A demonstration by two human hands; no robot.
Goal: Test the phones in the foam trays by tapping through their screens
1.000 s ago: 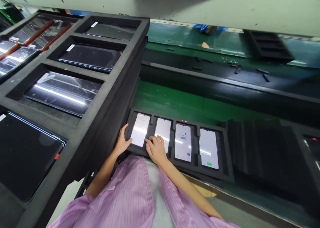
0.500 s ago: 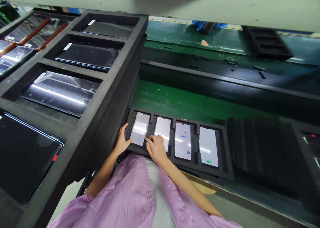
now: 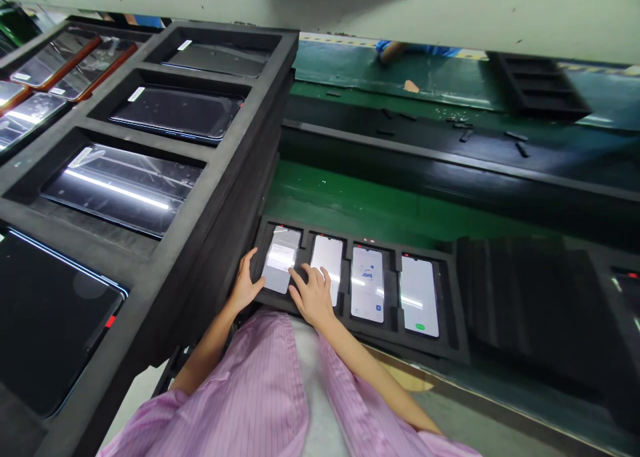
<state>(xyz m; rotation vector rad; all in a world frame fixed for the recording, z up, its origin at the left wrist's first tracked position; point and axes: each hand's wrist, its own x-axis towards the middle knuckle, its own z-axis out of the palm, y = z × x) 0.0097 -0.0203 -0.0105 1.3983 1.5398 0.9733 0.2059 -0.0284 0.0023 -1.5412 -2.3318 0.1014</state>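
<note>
A person in a striped pink garment (image 3: 260, 390) is working over a black foam tray (image 3: 459, 330), in which four phones are lying in one row. The phone being handled (image 3: 280, 245) is sitting in the compartment at the tray's nine o'clock end, and its greyish screen is showing a paler box across the middle.

Taking this phone as the centre of the clock, the left hand (image 3: 244, 286) is resting at eight o'clock, at the tray's side. Its thumb and fingers are standing apart, the thumb being just beside the phone's edge; whether they are pressing the tray, one cannot tell. The right hand (image 3: 315, 293) is staying loosely spread at four o'clock, grasping nothing, and its index finger is pointing onto the screen's side; contact cannot be told surely. This hand is partly covering the second phone (image 3: 329, 249) at three o'clock. Farther that way, the third phone (image 3: 367, 298) and the fourth phone (image 3: 419, 287) are glowing white.

At ten o'clock, a larger tray (image 3: 219, 167) is holding dark-screened phones (image 3: 123, 189). At one o'clock, another person's arm (image 3: 391, 51) is appearing.
</note>
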